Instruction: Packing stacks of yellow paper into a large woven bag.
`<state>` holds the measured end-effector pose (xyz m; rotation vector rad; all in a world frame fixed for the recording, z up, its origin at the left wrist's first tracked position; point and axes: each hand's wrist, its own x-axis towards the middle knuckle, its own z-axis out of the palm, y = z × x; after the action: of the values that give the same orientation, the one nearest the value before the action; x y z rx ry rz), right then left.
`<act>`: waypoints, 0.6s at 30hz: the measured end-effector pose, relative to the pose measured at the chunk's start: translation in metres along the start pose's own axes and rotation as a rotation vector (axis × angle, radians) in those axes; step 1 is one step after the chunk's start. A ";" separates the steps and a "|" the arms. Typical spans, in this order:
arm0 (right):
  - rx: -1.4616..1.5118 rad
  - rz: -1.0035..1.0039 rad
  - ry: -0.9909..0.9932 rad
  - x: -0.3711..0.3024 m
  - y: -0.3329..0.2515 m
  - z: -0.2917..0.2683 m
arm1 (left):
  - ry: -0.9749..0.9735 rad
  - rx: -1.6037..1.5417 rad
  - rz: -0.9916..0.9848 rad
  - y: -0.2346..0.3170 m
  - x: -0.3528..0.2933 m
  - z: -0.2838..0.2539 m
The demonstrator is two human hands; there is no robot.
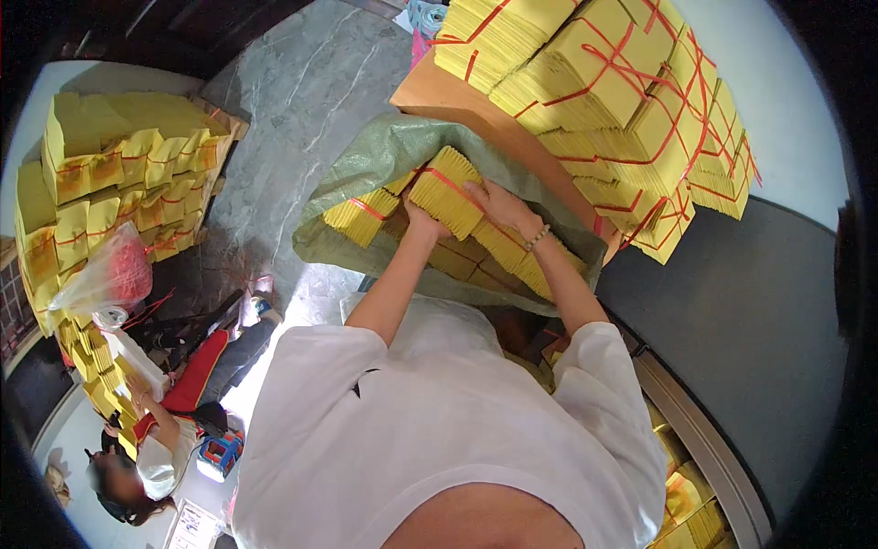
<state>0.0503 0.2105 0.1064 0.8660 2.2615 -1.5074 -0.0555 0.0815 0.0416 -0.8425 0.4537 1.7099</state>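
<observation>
A bundle of yellow paper [444, 188] tied with red string sits at the mouth of a green woven sack [366, 165]. My left hand [422, 222] grips the bundle's near end. My right hand [498, 203] presses on its right side; a bead bracelet is on that wrist. Several more yellow bundles [361, 217] lie inside the sack, below and left of the held one.
A tall heap of tied yellow bundles [631, 101] rests on a wooden board [439, 91] at upper right. More yellow stacks [119, 174] stand at left beside a clear bag of red string [114, 270]. Another person [155, 448] sits at lower left on the stone floor [302, 82].
</observation>
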 end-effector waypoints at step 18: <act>1.164 -0.123 0.228 0.038 -0.083 -0.034 | 0.031 0.001 -0.054 0.010 -0.019 0.013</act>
<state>-0.0277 0.2311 0.1608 1.1858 1.3879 -2.9426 -0.0666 0.0749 0.0632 -0.8742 0.4490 1.6483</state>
